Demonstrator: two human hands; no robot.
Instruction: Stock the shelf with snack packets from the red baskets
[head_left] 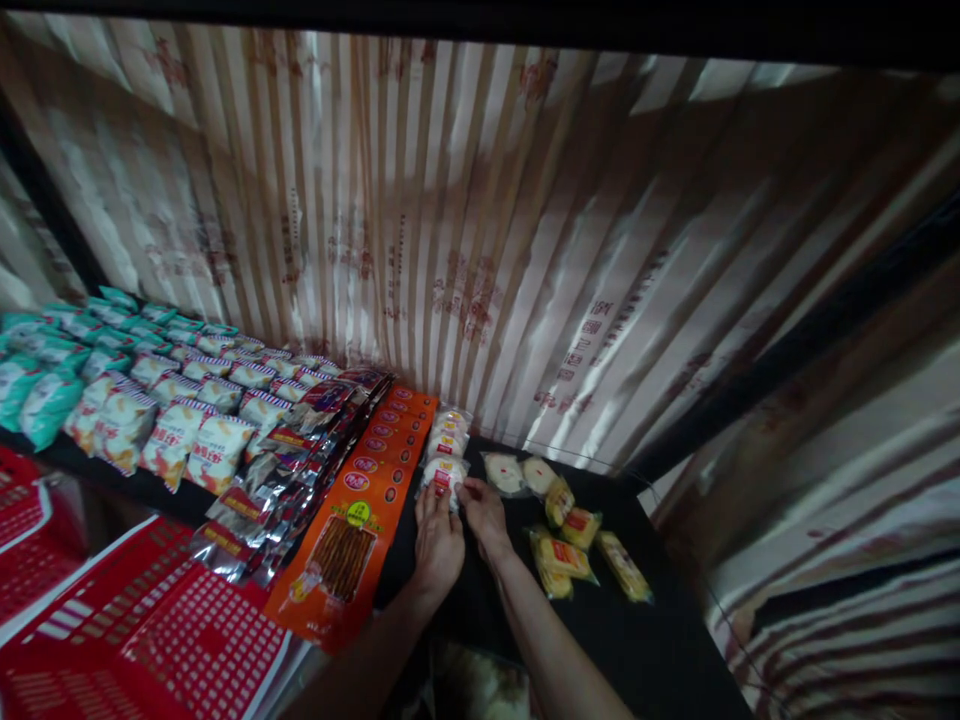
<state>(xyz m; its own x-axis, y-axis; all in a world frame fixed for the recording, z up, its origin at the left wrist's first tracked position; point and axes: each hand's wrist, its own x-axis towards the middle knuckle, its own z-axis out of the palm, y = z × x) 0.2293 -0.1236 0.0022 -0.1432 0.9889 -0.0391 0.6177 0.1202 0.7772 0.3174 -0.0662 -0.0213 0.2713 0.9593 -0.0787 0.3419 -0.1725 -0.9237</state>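
A white round cake in a clear wrapper with a red label [445, 474] lies at the near end of a row of similar wrapped cakes [451, 430] on a black shelf [637, 660]. My left hand [438, 540] has its fingers on the cake's near left edge. At its right edge, my right hand [485, 515] pinches the wrapper with bent fingers. Left of the row runs a line of overlapping orange snack packets [360, 530]. Two more white wrapped cakes [521, 474] lie to the right of my right hand.
Several yellow wrapped snacks [566, 555] lie on the right of the shelf. Silver packets [255, 510], white chip bags [217, 450] and green bags [52, 400] fill the left. Red baskets [150, 630] stand below at left. Patterned curtain [420, 220] hangs behind, with a dark slanted bar [795, 330] at right.
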